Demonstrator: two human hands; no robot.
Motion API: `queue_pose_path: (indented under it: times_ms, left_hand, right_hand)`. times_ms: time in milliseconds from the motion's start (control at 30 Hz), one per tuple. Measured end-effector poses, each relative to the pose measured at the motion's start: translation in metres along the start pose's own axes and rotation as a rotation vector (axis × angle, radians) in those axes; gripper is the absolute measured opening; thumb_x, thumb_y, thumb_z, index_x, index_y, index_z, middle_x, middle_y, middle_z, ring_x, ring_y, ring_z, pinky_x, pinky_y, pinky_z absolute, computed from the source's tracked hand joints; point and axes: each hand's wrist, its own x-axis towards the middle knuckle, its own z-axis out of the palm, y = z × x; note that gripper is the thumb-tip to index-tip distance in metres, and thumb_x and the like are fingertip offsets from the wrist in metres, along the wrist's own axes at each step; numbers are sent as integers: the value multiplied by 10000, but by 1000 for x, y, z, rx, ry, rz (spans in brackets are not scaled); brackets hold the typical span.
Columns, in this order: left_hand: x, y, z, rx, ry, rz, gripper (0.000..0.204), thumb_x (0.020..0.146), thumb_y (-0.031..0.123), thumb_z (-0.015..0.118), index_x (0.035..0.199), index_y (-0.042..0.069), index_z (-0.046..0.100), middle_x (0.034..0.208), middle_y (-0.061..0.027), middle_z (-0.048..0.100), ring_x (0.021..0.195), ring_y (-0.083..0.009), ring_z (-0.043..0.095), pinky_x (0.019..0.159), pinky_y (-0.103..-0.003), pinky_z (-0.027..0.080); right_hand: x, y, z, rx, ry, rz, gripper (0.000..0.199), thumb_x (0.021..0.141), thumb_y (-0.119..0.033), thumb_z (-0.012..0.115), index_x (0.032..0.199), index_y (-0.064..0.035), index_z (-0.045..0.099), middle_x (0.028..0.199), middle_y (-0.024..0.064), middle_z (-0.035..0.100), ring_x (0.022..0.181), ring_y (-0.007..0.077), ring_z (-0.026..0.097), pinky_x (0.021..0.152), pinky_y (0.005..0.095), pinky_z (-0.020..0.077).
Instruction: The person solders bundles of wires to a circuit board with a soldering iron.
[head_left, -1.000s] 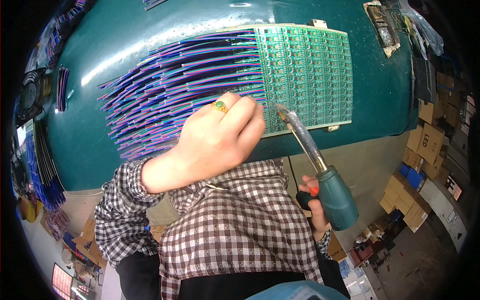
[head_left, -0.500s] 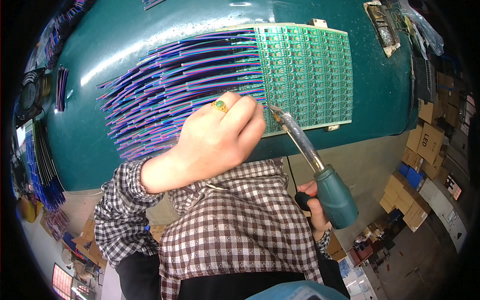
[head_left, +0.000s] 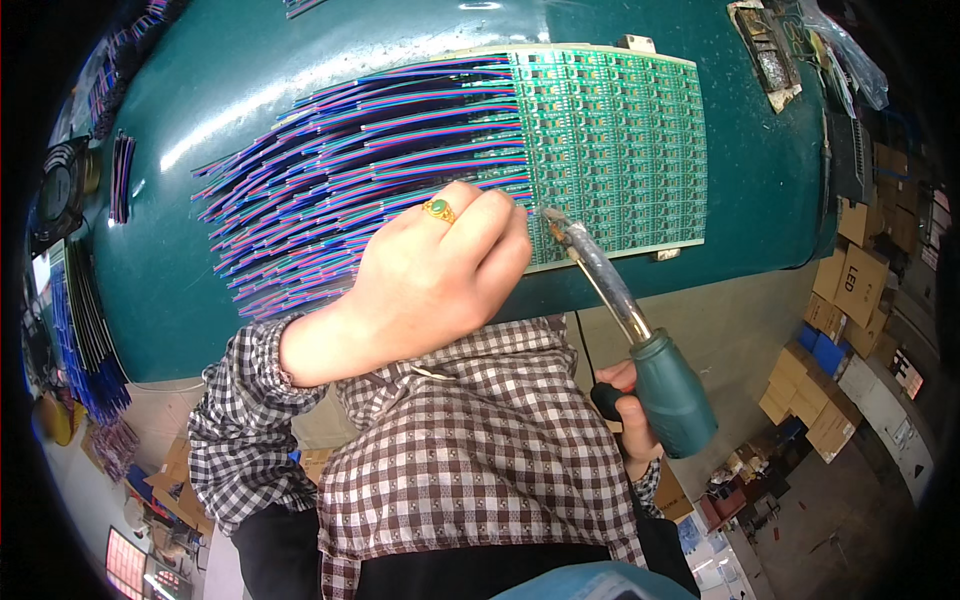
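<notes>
A panel of small green circuit boards (head_left: pixel 620 150) lies on the green table. Rows of thin multicoloured ribbon wires (head_left: pixel 390 140) run left from the panel's left part. My left hand (head_left: pixel 440 265), with a green-stoned ring, rests over the lower wires, its fingers curled closed at the wire ends. Its fingertips, and whatever they pinch, are hidden beneath the hand. My right hand (head_left: pixel 635 425) grips a soldering iron (head_left: pixel 675 395) by its dark green handle. The iron's metal shaft slants up and left. Its darkened tip is over the boards, just right of my left fingers.
A worn, stained holder (head_left: pixel 768 60) lies at the table's far right. A small wire bundle (head_left: pixel 122 178) is on the left, near a black fan (head_left: pixel 62 190). More wires (head_left: pixel 90 340) hang at the left edge. Cardboard boxes (head_left: pixel 815 405) stand on the floor at right.
The soldering iron's tip has shifted slightly to the right, away from my left fingers. My left hand and the panel look almost unmoved.
</notes>
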Motion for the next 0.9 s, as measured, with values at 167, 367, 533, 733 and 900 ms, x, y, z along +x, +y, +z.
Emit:
queue_pose_path:
  times_ms: [167,367,533,733,900]
  left_hand:
    - [0,1,-2,6,7,5,198,695,105,623,870,14,608,806,-46,474,688,-160,523,497,-254,450]
    - [1,5,-12,-56,-156,-75,353,670,50,662,1014,-25,677,950,-90,596,771,-213,605,631,-303,518]
    - [1,4,-12,-54,-166,-77,351,678,52,664,1021,-22,677,952,-88,600,774,-215,608,633,-307,522]
    - [2,4,-12,-64,-161,-80,348,680,53,664,1020,-17,678,946,-83,599,774,-214,611,631,-307,523]
    - [2,4,-12,-65,-160,-82,352,677,58,663,1020,-16,679,944,-81,598,773,-214,611,627,-306,520]
  right_hand:
    - [1,0,-3,-71,-18,-35,602,758,-218,871,1185,86,575,897,132,733,853,205,722,792,314,571]
    - [1,-1,-2,-92,-17,-23,597,761,-235,869,1178,83,586,892,122,735,842,200,722,788,307,567]
    - [3,-2,-2,-117,-32,-30,605,758,-239,872,1182,83,585,891,123,735,833,199,723,782,307,569]
    - [3,2,-2,-134,-42,-58,618,753,-242,877,1188,83,581,889,123,735,836,201,726,781,306,570]
    - [1,2,-2,-125,-40,-49,614,754,-234,875,1189,82,579,888,126,734,841,202,726,783,309,572]
